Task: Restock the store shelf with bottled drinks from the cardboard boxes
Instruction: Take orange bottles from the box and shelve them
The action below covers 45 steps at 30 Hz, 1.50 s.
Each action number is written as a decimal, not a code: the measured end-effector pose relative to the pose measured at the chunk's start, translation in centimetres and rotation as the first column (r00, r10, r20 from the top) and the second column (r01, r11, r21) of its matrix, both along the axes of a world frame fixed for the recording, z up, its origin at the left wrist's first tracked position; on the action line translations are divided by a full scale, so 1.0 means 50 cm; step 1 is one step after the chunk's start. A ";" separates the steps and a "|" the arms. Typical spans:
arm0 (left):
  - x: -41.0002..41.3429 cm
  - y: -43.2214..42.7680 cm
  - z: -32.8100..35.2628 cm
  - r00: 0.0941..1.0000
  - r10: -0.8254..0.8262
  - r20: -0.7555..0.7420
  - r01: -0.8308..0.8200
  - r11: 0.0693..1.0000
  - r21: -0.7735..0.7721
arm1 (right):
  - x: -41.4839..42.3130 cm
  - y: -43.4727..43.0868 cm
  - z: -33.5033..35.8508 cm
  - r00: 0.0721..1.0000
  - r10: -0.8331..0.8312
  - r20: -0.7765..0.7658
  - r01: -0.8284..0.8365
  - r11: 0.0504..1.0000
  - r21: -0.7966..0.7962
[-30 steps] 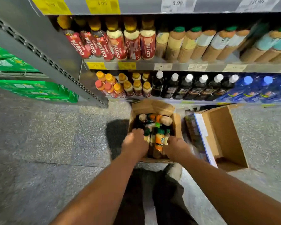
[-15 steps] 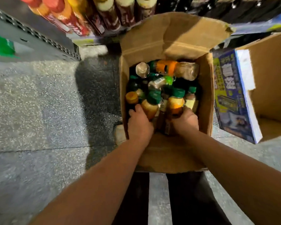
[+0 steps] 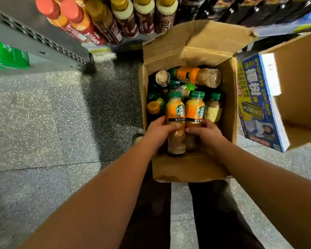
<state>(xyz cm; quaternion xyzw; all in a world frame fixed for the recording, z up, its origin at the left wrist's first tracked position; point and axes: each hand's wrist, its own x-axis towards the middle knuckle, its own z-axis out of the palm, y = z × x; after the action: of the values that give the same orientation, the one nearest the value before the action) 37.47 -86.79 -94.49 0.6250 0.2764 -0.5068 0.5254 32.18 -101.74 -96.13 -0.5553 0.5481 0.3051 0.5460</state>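
Over the near end of the cardboard box: left hand curled round the left bottle, right hand curled round the right bottle. Both bottles are upright and touching side by side, green caps toward the box's far flap. Risks, my read: each smooth bottle has only a one-hand grip, so one could slip. The two could knock together, or a base could snag the loose bottles packed behind, including the flat-lying bottle at the box's far end. Can't see the box bottom, the stock underneath, or the right fingertips behind the bottle. Shelf bottles beyond the box are cut off, so no free slot is visible.
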 end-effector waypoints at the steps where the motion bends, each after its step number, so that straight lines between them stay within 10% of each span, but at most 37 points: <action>1: 0.008 0.001 0.016 0.999 0.015 -0.029 -0.016 1.000 -0.020 | 0.009 -0.005 0.020 1.000 0.013 0.006 -0.013 1.000 0.025; 12: 0.111 -0.011 0.299 0.988 0.089 0.126 -0.065 0.981 -0.185 | 0.099 -0.004 0.325 0.956 -0.086 0.279 0.019 0.972 0.235; 25: 0.080 -0.052 0.704 0.899 0.181 0.398 -0.080 0.963 -0.257 | 0.103 -0.074 0.737 0.798 0.136 0.587 -0.209 0.976 0.058; 45: -0.102 -0.233 1.185 0.644 0.246 0.724 0.022 0.941 -0.339 | -0.076 -0.233 1.222 0.550 0.194 0.812 -0.019 0.975 -0.220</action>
<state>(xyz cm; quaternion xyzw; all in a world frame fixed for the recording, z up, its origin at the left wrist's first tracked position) 32.37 -98.46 -35.24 0.6675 -0.0145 -0.2031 0.7162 28.36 -113.37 -35.01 -0.7138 0.2178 -0.0120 0.6655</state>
